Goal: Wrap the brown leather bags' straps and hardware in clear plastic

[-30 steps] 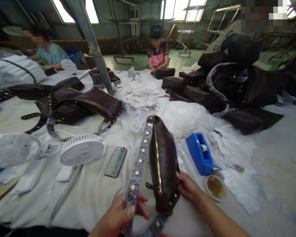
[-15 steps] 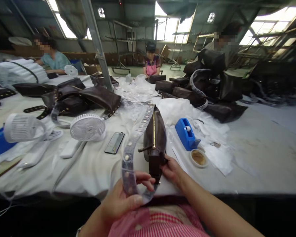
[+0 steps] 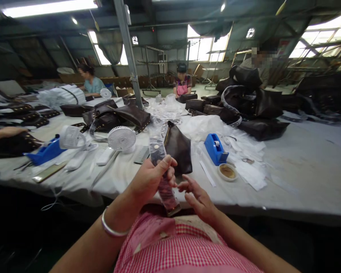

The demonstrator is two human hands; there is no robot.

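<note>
My left hand (image 3: 156, 176) is closed around a studded strap (image 3: 158, 147) wrapped in clear plastic film. The strap's lower end, with a metal fitting, hangs near my apron. Right behind it a dark brown leather handbag (image 3: 179, 148) rests on the table, its zipper edge turned to the left. My right hand (image 3: 197, 195) is just right of the strap, fingers apart and holding nothing that I can see. Partly hidden behind the strap lies a phone (image 3: 142, 155).
A blue tape dispenser (image 3: 216, 149) and a small round dish (image 3: 227, 172) stand to the right. White fans (image 3: 121, 138) and another blue dispenser (image 3: 47, 149) are at left. Brown bags (image 3: 255, 98) are piled behind. A co-worker's hand (image 3: 13, 131) touches a bag at far left.
My right hand has let go of the bag and opened. The bag has turned so its side faces me. My left hand has moved up the strap, and the view has swung left.
</note>
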